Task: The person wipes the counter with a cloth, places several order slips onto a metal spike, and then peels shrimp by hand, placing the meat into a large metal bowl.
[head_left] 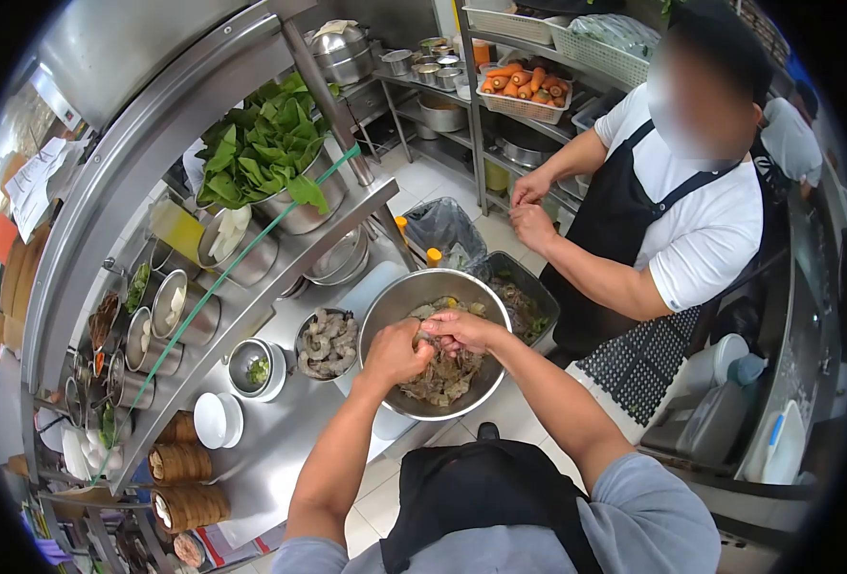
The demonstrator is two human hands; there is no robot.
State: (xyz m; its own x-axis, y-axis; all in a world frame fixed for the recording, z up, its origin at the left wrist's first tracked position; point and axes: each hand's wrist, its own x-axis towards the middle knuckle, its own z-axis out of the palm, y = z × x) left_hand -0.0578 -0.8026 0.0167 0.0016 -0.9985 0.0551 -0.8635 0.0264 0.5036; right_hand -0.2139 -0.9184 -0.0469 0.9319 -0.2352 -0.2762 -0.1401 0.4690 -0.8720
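Both my hands are together over a large steel bowl (370,320) that holds shrimp shells and heads (447,383). My left hand (396,354) is closed, its fingers pinched against those of the other hand. My right hand (462,330) has its fingers bent together and meets the left one near the bowl's middle. Whatever lies between the fingers is too small and hidden to name. Just left of the big bowl, a smaller steel bowl holds grey shrimp (328,344). A small bowl with chopped greens (259,370) stands farther left.
A co-worker (634,210) in a black apron stands at the right, hands near each other. Beyond the bowl are a lined bin (447,230) and a dark tub (528,297). A steel shelf (280,258) with leafy greens (261,143) overhangs the counter. Bamboo steamers (189,507) sit at lower left.
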